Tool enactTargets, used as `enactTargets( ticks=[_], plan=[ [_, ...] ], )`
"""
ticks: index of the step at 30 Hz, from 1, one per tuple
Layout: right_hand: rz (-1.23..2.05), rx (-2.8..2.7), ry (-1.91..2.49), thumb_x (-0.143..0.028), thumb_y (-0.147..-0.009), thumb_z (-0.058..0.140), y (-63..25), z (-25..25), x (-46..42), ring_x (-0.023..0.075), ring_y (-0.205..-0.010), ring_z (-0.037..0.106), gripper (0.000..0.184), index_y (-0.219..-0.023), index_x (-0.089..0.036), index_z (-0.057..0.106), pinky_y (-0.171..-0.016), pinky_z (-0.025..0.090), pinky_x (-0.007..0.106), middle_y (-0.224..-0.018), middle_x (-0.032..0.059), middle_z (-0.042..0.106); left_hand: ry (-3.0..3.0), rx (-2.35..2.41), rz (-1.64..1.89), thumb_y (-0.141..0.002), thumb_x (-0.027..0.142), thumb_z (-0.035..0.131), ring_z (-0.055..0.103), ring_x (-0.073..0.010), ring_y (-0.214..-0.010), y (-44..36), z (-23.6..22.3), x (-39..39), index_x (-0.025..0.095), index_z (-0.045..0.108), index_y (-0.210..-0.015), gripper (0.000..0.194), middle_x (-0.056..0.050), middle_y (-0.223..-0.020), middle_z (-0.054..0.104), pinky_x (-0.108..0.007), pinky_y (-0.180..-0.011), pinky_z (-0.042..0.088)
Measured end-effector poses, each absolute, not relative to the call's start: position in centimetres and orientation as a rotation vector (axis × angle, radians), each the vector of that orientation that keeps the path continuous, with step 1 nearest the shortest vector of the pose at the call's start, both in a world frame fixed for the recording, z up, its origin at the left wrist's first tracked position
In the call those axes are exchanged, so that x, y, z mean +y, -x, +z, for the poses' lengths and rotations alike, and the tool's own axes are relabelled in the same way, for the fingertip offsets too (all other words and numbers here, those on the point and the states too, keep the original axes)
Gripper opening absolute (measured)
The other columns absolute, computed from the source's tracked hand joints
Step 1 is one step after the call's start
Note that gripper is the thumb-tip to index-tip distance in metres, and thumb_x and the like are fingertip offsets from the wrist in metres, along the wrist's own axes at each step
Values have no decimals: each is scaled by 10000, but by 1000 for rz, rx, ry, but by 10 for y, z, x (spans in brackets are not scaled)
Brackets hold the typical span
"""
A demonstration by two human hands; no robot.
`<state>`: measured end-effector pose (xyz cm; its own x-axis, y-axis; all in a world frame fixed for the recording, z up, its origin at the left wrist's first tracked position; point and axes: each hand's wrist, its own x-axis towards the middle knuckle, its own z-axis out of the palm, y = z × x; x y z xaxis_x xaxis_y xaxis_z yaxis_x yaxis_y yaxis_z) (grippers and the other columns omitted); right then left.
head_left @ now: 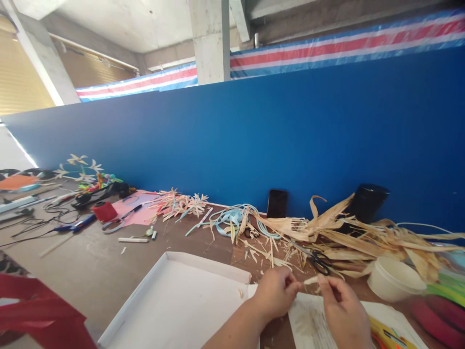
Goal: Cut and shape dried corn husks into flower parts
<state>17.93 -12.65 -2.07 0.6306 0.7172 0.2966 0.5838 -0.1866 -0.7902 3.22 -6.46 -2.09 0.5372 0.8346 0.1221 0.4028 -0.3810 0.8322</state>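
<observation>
Brown table under pale dry strips, blue partition behind.

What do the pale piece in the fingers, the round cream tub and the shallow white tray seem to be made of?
Pale piece: probably dried husk, matte; its straw tone resembles the creased, fibrous strips behind.
Tub: smooth cream wall and rim suggest plastic or coated paper; I can't tell which.
Tray: likely cardboard, matte white, with folded-looking walls.

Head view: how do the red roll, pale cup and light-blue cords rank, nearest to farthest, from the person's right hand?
1. Pale cup: just to the right of the right hand.
2. Light-blue cords: ahead, to its left.
3. Red roll: far left.
</observation>
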Motion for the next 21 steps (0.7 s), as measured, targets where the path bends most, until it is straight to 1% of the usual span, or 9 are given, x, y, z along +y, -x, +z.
enactTargets(
  ticks=[2,5,10,14,17,21],
  plan=[
    [140,-1042,1904,-525,-722,444,-187,-20,-128,241,-668,591,352,-730,-209,600,-621,439,330,-698,65,662,-2008,995,773,-770,389,511,483,-105,-652,-30,-18,-64,172,577,-725,232,8,-708,585,-207,-592,329],
    [147,-1188,1905,-503,-728,442,-192,-23,-128,238,-712,596,322,-742,-224,603,-649,441,320,-742,59,670,-1983,1038,940,-805,368,470,483,-107,-666,-26,-13,-59,172,573,-735,232,-1,-716,579,-210,-608,336],
    [279,-1454,1990,-482,-758,427,-185,-26,-129,181,-611,575,289,-672,-258,587,-589,418,271,-693,8,644,-1901,1123,1196,-829,334,446,461,-99,-632,-26,-7,-47,164,556,-718,231,4,-675,539,-211,-603,335],
    [353,-1481,2171,-463,-737,454,-177,-21,-130,164,-597,563,250,-643,-270,583,-560,382,266,-738,-13,632,-1904,1073,1311,-826,327,456,455,-101,-634,-30,-1,-34,159,561,-717,225,2,-669,530,-213,-607,343],
    [372,-1482,2228,-496,-731,455,-174,-20,-129,170,-621,563,269,-648,-268,572,-543,357,265,-761,-13,624,-1890,1023,1378,-825,320,459,472,-105,-656,-31,7,-24,153,568,-735,219,-6,-693,544,-218,-634,358],
    [368,-1489,2236,-556,-720,455,-172,-22,-129,176,-639,557,324,-631,-258,545,-558,350,270,-741,-8,607,-1834,1016,1393,-829,353,447,454,-97,-612,-22,25,-15,151,569,-745,250,3,-661,528,-212,-600,353]
  ],
)
